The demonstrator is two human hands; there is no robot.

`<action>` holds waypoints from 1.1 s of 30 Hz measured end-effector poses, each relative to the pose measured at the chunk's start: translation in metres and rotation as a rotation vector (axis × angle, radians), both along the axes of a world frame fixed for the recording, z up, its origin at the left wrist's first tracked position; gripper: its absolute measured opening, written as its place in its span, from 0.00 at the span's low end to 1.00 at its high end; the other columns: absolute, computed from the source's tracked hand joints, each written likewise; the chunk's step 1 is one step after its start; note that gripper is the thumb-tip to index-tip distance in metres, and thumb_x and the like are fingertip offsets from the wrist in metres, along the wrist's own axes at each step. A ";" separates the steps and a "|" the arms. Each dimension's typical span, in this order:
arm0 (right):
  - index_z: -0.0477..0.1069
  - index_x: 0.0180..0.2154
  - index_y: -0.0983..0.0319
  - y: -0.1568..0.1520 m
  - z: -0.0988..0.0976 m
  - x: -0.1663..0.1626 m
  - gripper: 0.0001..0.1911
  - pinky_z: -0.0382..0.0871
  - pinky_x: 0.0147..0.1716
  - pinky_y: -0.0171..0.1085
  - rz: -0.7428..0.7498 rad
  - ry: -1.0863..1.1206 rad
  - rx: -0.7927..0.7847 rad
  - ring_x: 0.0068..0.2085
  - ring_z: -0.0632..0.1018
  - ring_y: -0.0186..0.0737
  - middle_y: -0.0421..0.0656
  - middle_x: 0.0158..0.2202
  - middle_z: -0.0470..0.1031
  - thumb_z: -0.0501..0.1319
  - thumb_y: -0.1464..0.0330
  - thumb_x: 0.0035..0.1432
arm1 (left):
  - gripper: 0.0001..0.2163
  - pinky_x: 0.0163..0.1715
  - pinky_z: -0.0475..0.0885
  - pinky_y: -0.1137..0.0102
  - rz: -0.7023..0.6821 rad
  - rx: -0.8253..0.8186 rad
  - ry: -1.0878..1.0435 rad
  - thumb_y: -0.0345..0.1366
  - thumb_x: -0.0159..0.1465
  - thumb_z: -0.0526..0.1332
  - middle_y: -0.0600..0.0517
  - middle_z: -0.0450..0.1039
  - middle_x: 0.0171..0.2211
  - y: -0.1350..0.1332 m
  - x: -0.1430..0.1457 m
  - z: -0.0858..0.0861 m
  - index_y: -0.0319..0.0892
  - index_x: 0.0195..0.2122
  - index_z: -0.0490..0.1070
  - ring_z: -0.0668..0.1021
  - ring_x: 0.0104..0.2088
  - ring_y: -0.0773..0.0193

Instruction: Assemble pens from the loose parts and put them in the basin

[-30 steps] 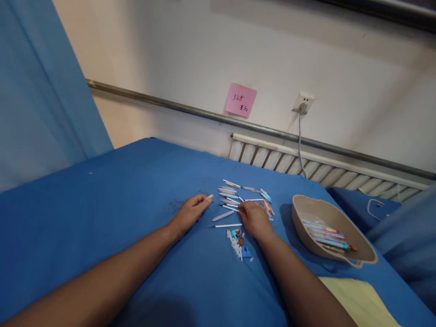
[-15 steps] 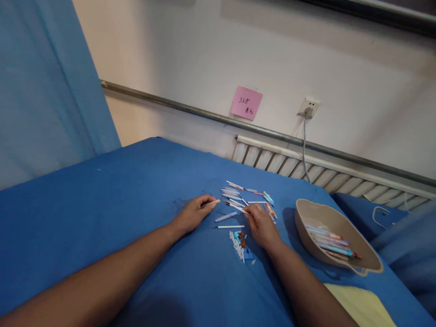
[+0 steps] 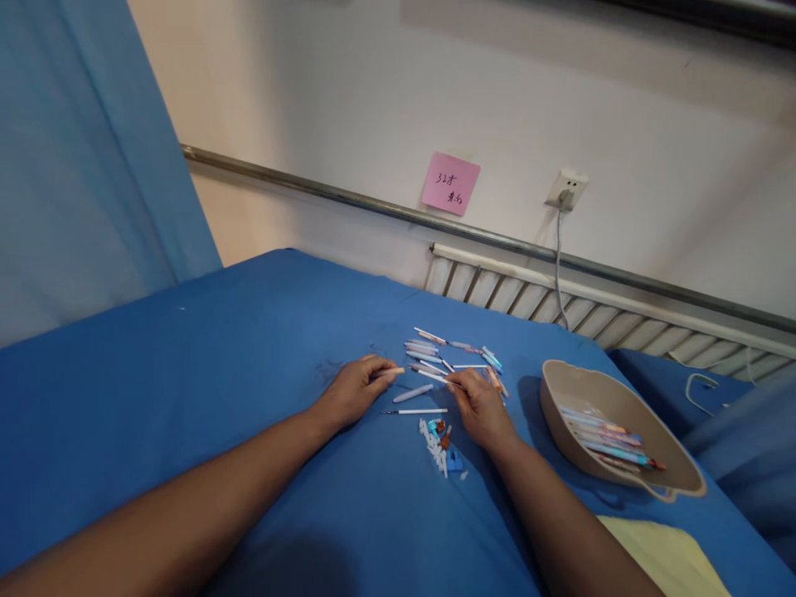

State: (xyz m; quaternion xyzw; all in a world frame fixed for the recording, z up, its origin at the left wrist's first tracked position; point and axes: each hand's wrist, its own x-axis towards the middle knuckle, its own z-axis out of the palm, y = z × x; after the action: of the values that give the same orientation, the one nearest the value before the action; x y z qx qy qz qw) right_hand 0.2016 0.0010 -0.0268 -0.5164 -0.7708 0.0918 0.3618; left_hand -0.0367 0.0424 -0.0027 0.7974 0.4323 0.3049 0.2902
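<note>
Yellow cloth (image 3: 659,555) is noted at the near right edge of the worktop (image 3: 186,373), which is covered by a blue sheet. Both forearms are laid across the sheet, reaching away from the camera.

A small heap of caps (image 3: 439,444), white, blue and orange, is found just in front of the right hand (image 3: 482,408). A refill (image 3: 415,411) is laid flat between the two hands, with a pale barrel (image 3: 412,393) just beyond it.

Left hand (image 3: 353,388): rested on the sheet, fingers curled, a short pale tube (image 3: 390,371) pinched at the fingertips and pointed right.

Right hand: knuckles up, thumb and forefinger closed on a thin white rod (image 3: 435,376). The rod is held low over the sheet, its free end directed left toward the tube; the two are near but apart.

Loose pen parts (image 3: 457,358) are scattered just beyond the hands. To the right, well apart from the left hand, a beige basin (image 3: 550,402) is set on the sheet, with several pens (image 3: 606,439) laid side by side inside.

Behind the worktop: a radiator (image 3: 597,311), a wall rail (image 3: 298,184), a pink note (image 3: 451,183), a socket (image 3: 565,189) with a cable plugged in. A blue curtain (image 3: 80,149) is hung at left.
</note>
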 end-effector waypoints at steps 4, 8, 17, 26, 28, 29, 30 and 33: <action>0.69 0.40 0.60 0.000 -0.001 0.000 0.10 0.66 0.40 0.36 0.027 -0.005 0.000 0.39 0.73 0.38 0.44 0.36 0.72 0.50 0.70 0.61 | 0.16 0.40 0.67 0.69 -0.003 0.021 0.017 0.45 0.63 0.51 0.51 0.74 0.37 0.001 -0.001 -0.002 0.43 0.39 0.73 0.74 0.38 0.61; 0.70 0.40 0.60 0.001 -0.003 -0.001 0.10 0.67 0.38 0.36 0.074 -0.008 -0.001 0.38 0.73 0.38 0.44 0.36 0.71 0.51 0.70 0.61 | 0.13 0.41 0.66 0.70 -0.055 0.083 0.087 0.43 0.63 0.52 0.51 0.74 0.38 0.001 -0.001 -0.003 0.44 0.40 0.73 0.74 0.39 0.61; 0.65 0.46 0.60 -0.017 0.009 -0.025 0.12 0.67 0.39 0.39 0.032 -0.003 -0.075 0.39 0.74 0.41 0.44 0.37 0.73 0.47 0.68 0.63 | 0.13 0.41 0.65 0.70 -0.203 0.212 0.199 0.41 0.66 0.50 0.51 0.74 0.36 -0.019 0.008 0.005 0.45 0.40 0.72 0.73 0.39 0.62; 0.52 0.57 0.62 -0.035 0.009 -0.054 0.21 0.64 0.50 0.42 0.168 0.130 -0.126 0.51 0.70 0.41 0.50 0.51 0.66 0.47 0.66 0.64 | 0.13 0.41 0.64 0.70 -0.307 0.210 0.171 0.39 0.66 0.49 0.51 0.75 0.39 -0.034 0.014 0.008 0.44 0.43 0.71 0.74 0.39 0.62; 0.51 0.58 0.62 -0.038 0.009 -0.055 0.22 0.63 0.52 0.43 0.183 0.161 -0.143 0.53 0.68 0.42 0.50 0.53 0.65 0.47 0.66 0.64 | 0.12 0.41 0.64 0.70 -0.313 0.205 0.155 0.39 0.66 0.50 0.51 0.75 0.40 -0.035 0.014 0.007 0.45 0.44 0.70 0.74 0.40 0.62; 0.51 0.58 0.61 -0.039 0.009 -0.055 0.21 0.62 0.52 0.43 0.188 0.184 -0.154 0.53 0.68 0.41 0.49 0.54 0.65 0.47 0.65 0.64 | 0.12 0.41 0.64 0.70 -0.312 0.201 0.149 0.39 0.66 0.50 0.51 0.75 0.40 -0.035 0.014 0.007 0.46 0.44 0.71 0.74 0.40 0.62; 0.52 0.58 0.61 -0.039 0.010 -0.055 0.21 0.62 0.53 0.43 0.191 0.211 -0.166 0.53 0.68 0.41 0.49 0.54 0.65 0.47 0.65 0.64 | 0.13 0.41 0.64 0.70 -0.311 0.195 0.144 0.39 0.66 0.50 0.51 0.75 0.40 -0.035 0.014 0.007 0.46 0.44 0.71 0.74 0.40 0.62; 0.53 0.57 0.60 -0.039 0.012 -0.055 0.21 0.62 0.52 0.42 0.193 0.331 -0.199 0.53 0.68 0.40 0.48 0.54 0.65 0.47 0.64 0.64 | 0.13 0.40 0.64 0.71 -0.315 0.153 0.119 0.40 0.66 0.48 0.51 0.75 0.41 -0.036 0.015 0.008 0.46 0.45 0.70 0.74 0.40 0.63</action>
State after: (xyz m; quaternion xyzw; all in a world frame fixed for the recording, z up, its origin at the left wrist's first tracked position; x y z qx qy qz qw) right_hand 0.1465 -0.0381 -0.0147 -0.4513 -0.7337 0.2852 0.4203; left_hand -0.0214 0.0061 0.0054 0.8918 0.2938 0.2399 0.2467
